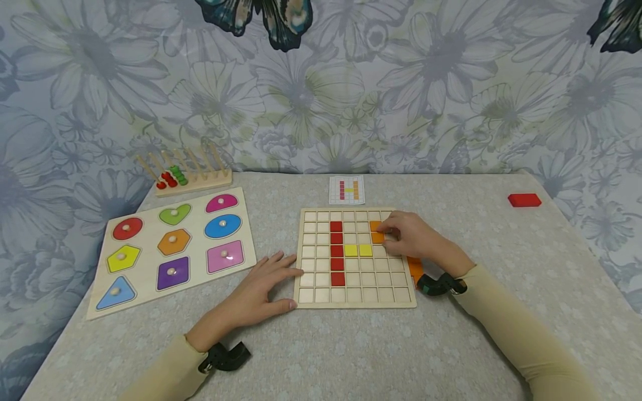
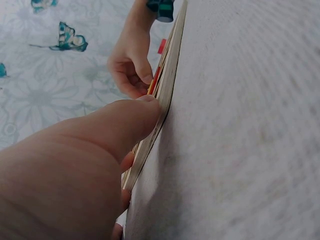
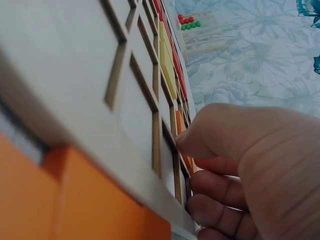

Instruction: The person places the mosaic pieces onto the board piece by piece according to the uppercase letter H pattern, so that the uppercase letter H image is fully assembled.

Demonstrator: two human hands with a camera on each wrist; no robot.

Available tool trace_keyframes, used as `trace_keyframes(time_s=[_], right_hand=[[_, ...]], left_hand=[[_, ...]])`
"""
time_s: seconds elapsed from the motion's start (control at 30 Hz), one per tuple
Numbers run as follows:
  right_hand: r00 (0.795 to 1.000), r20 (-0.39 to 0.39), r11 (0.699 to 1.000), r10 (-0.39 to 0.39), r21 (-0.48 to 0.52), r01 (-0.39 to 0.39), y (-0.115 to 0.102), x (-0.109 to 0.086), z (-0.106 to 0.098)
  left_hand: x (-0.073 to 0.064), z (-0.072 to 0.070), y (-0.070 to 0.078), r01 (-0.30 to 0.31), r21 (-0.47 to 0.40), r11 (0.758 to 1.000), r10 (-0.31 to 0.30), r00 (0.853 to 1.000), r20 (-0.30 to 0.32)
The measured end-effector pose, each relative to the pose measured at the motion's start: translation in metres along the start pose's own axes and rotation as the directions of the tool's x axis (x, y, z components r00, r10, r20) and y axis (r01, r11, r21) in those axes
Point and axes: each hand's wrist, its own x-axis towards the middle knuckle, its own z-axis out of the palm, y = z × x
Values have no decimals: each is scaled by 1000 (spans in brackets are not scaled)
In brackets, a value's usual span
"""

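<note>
A wooden grid board [image 1: 308,289] lies flat on the table with a column of red square tiles [image 1: 337,250] and two yellow tiles [image 1: 365,250] set in its cells. Two orange tiles [image 1: 378,238] show near its upper right. My right hand [image 1: 413,236] pinches at the lower of these with thumb and fingertips; its grip is partly hidden. The right wrist view shows the thumb [image 3: 200,132] against an orange tile [image 3: 180,122]. My left hand [image 1: 256,292] rests with spread fingers against the board's left edge, its thumb [image 2: 142,112] at the near corner.
More orange tiles [image 1: 414,268] lie by the board's right edge, under my right wrist. A pattern card [image 1: 347,190] sits behind the board. To the left are a knobbed shape puzzle [image 1: 145,267] and a peg rack with beads [image 1: 200,182]. Red tiles [image 1: 524,200] lie far right.
</note>
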Motion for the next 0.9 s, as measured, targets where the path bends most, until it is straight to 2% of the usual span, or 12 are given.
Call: trace_keyframes(time_s=[0.2,0.37,0.6,0.9], right_hand=[[1000,3,1000,7,-5,-7,1,-4,0],[1000,-23,1000,7,-27,-7,3,-12,-2],[998,-34,996,56,-63,-58,12,-33,-11],[998,-53,998,43,-54,-45,23,-56,-12]], left_hand=[[1,1,0,3,-3,1000,-3,1000,9],[1,1,0,1,-5,1000,-1,1000,9],[2,1,-1,-7,-4,1000,7,1000,8],[1,2,-3,-46,12,999,46,999,-24]])
